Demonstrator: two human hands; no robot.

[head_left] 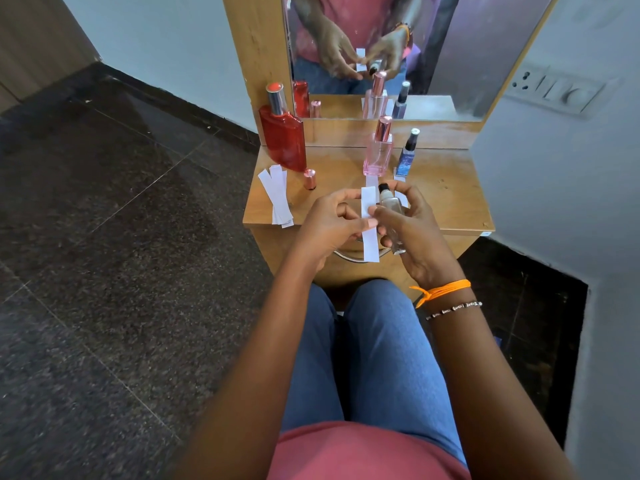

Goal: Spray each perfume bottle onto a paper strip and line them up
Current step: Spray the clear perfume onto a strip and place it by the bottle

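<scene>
The wooden table (446,188) stands against a mirror (433,46), which reflects the hands and the bottles in front of it. At the table's far left corner stands a tall red perfume bottle (283,136) with a silver, red-topped cap, leaning slightly. Near the middle of the back edge stands a clear pink bottle (378,152) with a rose-gold cap, and just to its right a slim blue bottle (408,154) with a dark cap; a paper strip lies in front of each of these two. Over the front edge, the right hand (414,233) is closed around a small clear bottle (390,211), uncapped, its black nozzle pointing up and away from the person. The left hand (327,225) pinches a white paper strip (369,223) upright just beside that nozzle, on its left. A fan of spare strips (277,194) lies at the table's left side, partly overhanging the front edge. A loose rose-gold cap (309,179) stands between the spare strips and the red bottle's base.
</scene>
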